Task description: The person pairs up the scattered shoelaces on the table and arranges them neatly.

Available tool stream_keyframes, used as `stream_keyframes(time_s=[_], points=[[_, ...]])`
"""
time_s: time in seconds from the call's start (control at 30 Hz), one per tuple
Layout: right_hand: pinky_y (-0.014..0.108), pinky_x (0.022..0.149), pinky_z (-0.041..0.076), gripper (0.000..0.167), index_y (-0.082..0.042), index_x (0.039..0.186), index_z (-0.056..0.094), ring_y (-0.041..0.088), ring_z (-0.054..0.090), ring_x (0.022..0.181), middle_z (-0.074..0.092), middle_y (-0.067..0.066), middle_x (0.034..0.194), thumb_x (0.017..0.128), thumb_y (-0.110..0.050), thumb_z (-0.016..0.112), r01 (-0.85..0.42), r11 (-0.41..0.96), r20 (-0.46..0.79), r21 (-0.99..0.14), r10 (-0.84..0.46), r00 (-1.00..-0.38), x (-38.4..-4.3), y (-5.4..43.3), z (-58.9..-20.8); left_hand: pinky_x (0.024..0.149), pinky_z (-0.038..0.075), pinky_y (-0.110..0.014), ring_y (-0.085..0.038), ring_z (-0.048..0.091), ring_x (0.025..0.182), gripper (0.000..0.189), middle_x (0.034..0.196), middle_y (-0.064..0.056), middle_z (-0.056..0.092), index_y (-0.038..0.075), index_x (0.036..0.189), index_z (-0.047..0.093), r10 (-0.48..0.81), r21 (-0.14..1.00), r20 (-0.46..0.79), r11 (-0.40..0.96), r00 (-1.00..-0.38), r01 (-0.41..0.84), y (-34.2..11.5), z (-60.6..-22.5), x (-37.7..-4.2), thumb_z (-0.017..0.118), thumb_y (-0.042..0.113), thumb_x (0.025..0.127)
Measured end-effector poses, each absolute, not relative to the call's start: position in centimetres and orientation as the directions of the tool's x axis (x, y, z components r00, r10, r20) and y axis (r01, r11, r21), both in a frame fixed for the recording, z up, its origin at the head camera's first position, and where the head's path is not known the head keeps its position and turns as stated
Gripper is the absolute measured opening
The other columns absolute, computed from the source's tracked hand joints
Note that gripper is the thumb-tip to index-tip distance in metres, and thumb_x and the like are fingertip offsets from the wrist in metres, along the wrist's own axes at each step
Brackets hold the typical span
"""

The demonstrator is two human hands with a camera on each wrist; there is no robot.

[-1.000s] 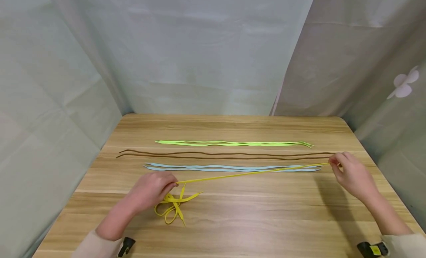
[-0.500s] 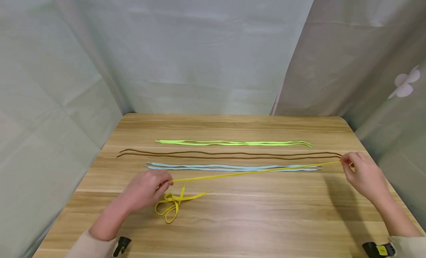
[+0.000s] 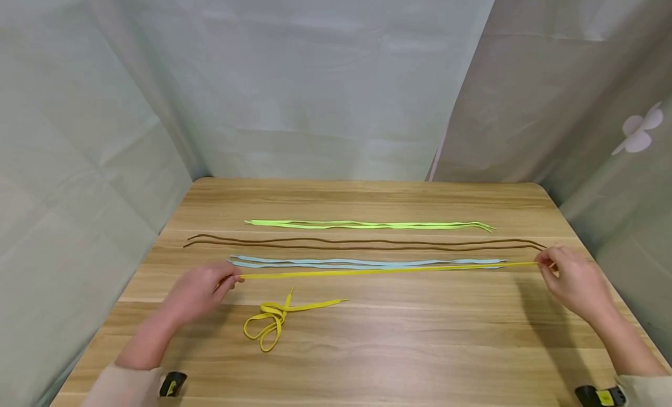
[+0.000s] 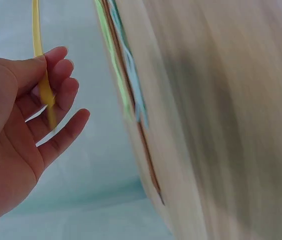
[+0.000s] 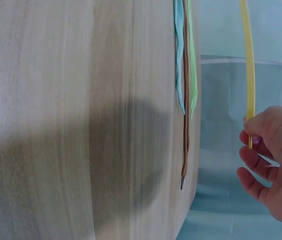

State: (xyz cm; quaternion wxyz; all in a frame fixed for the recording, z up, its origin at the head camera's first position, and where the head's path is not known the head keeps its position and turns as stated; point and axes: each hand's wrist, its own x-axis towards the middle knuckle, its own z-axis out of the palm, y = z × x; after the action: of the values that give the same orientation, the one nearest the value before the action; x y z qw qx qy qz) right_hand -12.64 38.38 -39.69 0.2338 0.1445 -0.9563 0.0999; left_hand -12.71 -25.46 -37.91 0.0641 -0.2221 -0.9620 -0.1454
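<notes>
A flat yellow shoelace is stretched nearly straight between both hands, raised over the table. My left hand pinches one end between thumb and index finger; in the left wrist view the lace's tip hangs past the thumb. At the other end, my right hand pinches the lace the same way, a short tip showing below the thumb in the right wrist view. A second yellow shoelace lies loosely looped on the table, one end pointing right. The held lace overlaps the light blue shoelaces in the head view.
Behind the blue laces, a pair of brown shoelaces runs almost the table's width. Farther back lie lime-green shoelaces. The wooden table ends against hanging pale curtains at the back and sides.
My left hand has moved left, drawing the held yellow lace out longer and away from the looped one. My right hand has shifted slightly right. The looped lace's right end now reaches farther right.
</notes>
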Motion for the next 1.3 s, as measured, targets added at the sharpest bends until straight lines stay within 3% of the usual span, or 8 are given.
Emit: stream_keyframes(time_s=[0.33,0.73,1.07,1.3], points=[[0.037,0.053,0.045,0.019,-0.003,0.076,0.061,0.025,0.057,0.064,0.058,0.006,0.071,0.064,0.010,0.069,-0.369,0.919,0.442,-0.137,-0.277,-0.853,-13.0,38.3,-41.1,0.058,0.045,-0.027,-0.001,0.052,0.063,0.008,0.070,0.008,0.062,0.011,0.086,0.069,0.349,0.304,0.131,0.877,-0.928,0.373,-28.4,-39.5,-14.0,0.062,0.008,0.085],[0.031,0.050,0.043,0.024,-0.005,0.075,0.059,0.016,0.053,0.058,0.056,0.001,0.067,0.059,0.009,0.070,-0.446,0.886,0.444,-0.127,-0.351,-0.824,-13.9,37.2,-43.2,0.054,0.038,-0.025,-0.004,0.045,0.058,0.002,0.065,0.009,0.055,0.012,0.083,0.065,0.300,0.365,0.050,0.882,-0.953,0.297,-29.7,-40.9,-15.2,0.064,0.013,0.085],[0.029,0.050,0.042,0.022,-0.008,0.072,0.058,0.012,0.050,0.059,0.054,-0.002,0.066,0.061,0.007,0.071,-0.440,0.886,0.403,-0.144,-0.354,-0.844,-14.2,36.5,-44.0,0.055,0.037,-0.027,-0.007,0.046,0.058,0.008,0.064,0.009,0.054,0.017,0.077,0.061,0.268,0.330,0.044,0.906,-0.963,0.267,-30.4,-41.8,-16.0,0.067,0.015,0.081],[0.030,0.052,0.042,0.021,-0.009,0.074,0.059,0.012,0.051,0.062,0.054,-0.003,0.070,0.065,0.006,0.071,-0.422,0.892,0.362,-0.161,-0.345,-0.866,-14.1,36.1,-44.1,0.059,0.044,-0.032,-0.009,0.053,0.064,0.005,0.070,0.006,0.061,0.016,0.078,0.064,0.257,0.291,0.041,0.921,-0.966,0.257,-30.3,-41.7,-16.2,0.064,0.014,0.082]])
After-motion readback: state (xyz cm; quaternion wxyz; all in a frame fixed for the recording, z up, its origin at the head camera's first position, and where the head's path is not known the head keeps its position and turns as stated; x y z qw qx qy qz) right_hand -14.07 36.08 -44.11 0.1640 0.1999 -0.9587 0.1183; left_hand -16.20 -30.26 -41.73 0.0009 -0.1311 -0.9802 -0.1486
